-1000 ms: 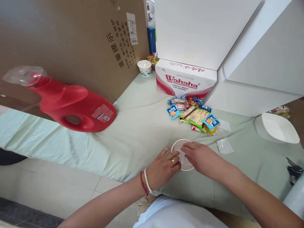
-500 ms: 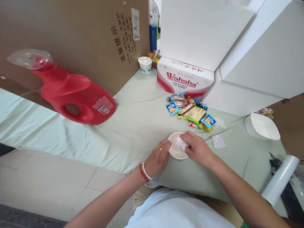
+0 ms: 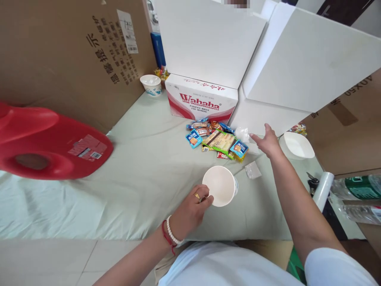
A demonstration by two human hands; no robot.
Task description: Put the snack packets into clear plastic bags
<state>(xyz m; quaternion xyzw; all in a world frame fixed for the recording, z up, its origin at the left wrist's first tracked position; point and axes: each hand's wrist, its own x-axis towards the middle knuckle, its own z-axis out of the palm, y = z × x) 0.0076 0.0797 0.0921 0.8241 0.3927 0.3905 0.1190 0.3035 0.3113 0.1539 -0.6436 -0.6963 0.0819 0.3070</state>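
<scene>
At the near rim of a white paper cup [image 3: 220, 186] my left hand [image 3: 190, 206] is closed, thumb and fingers pinching the edge. The cup stands on the cloth, and its inside looks bare. My right hand [image 3: 266, 142] reaches forward with its fingers spread. Just off its fingertips is a crumpled white tissue or plastic wad [image 3: 242, 134], beside the pile of packaged snacks [image 3: 218, 140]. A small clear plastic packet [image 3: 253, 170] lies between the cup and my right forearm.
On the left lies a large red jug [image 3: 59, 147] against a cardboard box [image 3: 68, 51]. Behind stand a Wahaha carton [image 3: 202, 99], white panels and another paper cup [image 3: 151, 85]. At right are a white bowl [image 3: 297, 146], a plastic roll [image 3: 323, 190] and bottles [image 3: 363, 186].
My right hand has left the cup, moved forward and right, and let go of the white wad near the snacks. My left hand stays at the cup's rim. The view has shifted right.
</scene>
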